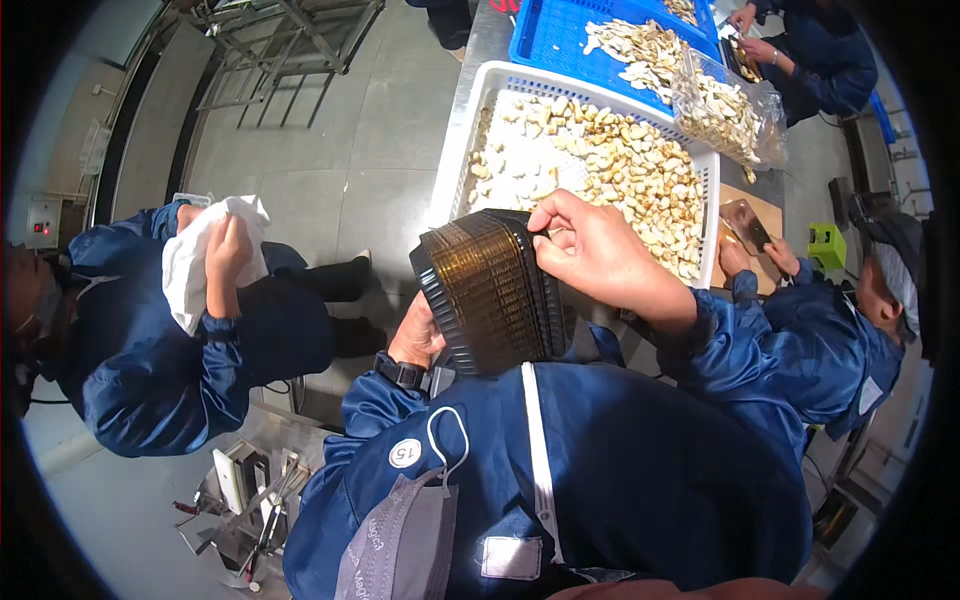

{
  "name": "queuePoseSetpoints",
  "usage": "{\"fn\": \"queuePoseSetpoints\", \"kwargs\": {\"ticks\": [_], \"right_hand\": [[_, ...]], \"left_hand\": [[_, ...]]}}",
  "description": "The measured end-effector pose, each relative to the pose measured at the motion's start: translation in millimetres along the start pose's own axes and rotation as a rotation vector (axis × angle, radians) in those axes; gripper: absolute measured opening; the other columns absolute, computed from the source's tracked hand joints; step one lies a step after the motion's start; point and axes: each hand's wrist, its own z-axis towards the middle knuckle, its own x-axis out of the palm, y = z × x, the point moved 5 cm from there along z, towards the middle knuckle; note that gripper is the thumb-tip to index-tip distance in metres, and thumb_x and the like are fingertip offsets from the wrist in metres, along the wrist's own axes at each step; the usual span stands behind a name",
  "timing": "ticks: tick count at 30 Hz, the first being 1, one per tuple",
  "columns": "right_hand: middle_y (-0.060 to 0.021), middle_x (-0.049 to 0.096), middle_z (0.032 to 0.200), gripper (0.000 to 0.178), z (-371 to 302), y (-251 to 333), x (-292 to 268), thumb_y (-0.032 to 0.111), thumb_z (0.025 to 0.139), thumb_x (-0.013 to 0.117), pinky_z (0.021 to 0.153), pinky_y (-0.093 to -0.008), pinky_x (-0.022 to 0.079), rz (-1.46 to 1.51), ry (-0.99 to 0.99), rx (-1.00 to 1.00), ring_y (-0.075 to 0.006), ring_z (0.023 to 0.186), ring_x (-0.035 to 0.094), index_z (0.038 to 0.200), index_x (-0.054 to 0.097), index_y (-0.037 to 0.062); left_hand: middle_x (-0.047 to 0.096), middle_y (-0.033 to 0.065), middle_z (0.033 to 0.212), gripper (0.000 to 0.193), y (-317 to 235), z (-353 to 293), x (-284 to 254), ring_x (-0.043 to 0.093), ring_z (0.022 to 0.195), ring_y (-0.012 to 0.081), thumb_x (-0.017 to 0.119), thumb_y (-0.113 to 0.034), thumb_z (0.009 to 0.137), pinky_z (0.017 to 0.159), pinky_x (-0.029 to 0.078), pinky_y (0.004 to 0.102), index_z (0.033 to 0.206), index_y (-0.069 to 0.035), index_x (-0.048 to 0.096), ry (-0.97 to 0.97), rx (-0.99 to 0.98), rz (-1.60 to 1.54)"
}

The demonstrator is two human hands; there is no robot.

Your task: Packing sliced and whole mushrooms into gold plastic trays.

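Observation:
In front of my chest I hold a nested stack of black plastic trays (490,295), tilted on its side so that its many rims show. My left hand (415,335) supports the stack from the left, its fingers partly hidden behind it. At the upper right corner, the thumb and fingers of my right hand (595,250) pinch the tray edges. Just beyond my hands stands a white plastic crate (708,215) holding many pale, brown-edged cut pieces (640,180) that look like mushrooms.
A blue crate (550,45) with sliced pieces and a clear plastic container (730,115) sit farther back. At right, a person's hands work with a knife (745,225) on a cutting board (768,212). Another person at left holds a white cloth or bag (205,265).

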Motion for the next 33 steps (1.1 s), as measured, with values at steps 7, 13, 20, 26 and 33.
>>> {"fn": "queuePoseSetpoints", "kwargs": {"ticks": [7, 13, 20, 26, 33], "right_hand": [[-0.013, 0.065, 0.067, 0.017, 6, 12, 12, 0.01, 0.087, 0.058, 0.06, -0.035, 0.049, -0.076, -0.084, -0.077, -0.0219, 0.06, 0.063, 0.101, 0.064, 0.0016], [-0.0137, 0.067, 0.068, 0.018, 9, 18, 23, 0.012, 0.087, 0.06, 0.058, -0.0332, 0.05, -0.116, -0.07, -0.016, -0.0203, 0.059, 0.064, 0.097, 0.07, 0.002], [0.0064, 0.056, 0.068, 0.012, 10, 25, 40, 0.008, 0.091, 0.065, 0.057, -0.0193, 0.038, 0.117, -0.004, 0.04, 0.0006, 0.063, 0.045, 0.096, 0.068, -0.0021], [-0.0061, 0.063, 0.062, 0.016, 13, 37, 49, 0.015, 0.088, 0.064, 0.054, -0.03, 0.046, 0.03, -0.057, -0.094, -0.0117, 0.054, 0.057, 0.094, 0.069, 0.0007], [-0.0064, 0.057, 0.063, 0.02, 15, 41, 63, 0.009, 0.084, 0.064, 0.058, -0.0339, 0.047, -0.232, -0.131, -0.089, -0.0187, 0.057, 0.057, 0.102, 0.064, 0.0021]], "left_hand": [[0.061, 0.0158, 0.133, 0.06, -14, -8, -4, 0.062, 0.12, 0.0249, 0.075, -0.022, 0.089, 0.102, 0.053, 0.0391, 0.139, 0.002, 0.053, 0.059, 0.009, -0.042], [0.061, 0.015, 0.134, 0.063, -22, -16, -17, 0.061, 0.121, 0.0258, 0.077, -0.024, 0.087, 0.105, 0.051, 0.0406, 0.139, 0.001, 0.052, 0.059, 0.025, -0.027], [0.059, 0.0143, 0.138, 0.074, -30, -27, -32, 0.058, 0.125, 0.0256, 0.085, -0.028, 0.081, 0.108, 0.048, 0.0414, 0.14, 0.001, 0.052, 0.015, 0.011, -0.012], [0.058, 0.014, 0.139, 0.076, -39, -36, -37, 0.057, 0.126, 0.0259, 0.085, -0.03, 0.08, 0.108, 0.048, 0.0416, 0.14, 0.001, 0.051, 0.047, 0.041, -0.008], [0.058, 0.0146, 0.138, 0.073, -45, -45, -43, 0.057, 0.126, 0.0263, 0.083, -0.03, 0.082, 0.108, 0.048, 0.0429, 0.14, 0.001, 0.051, 0.069, 0.008, -0.041]]}}
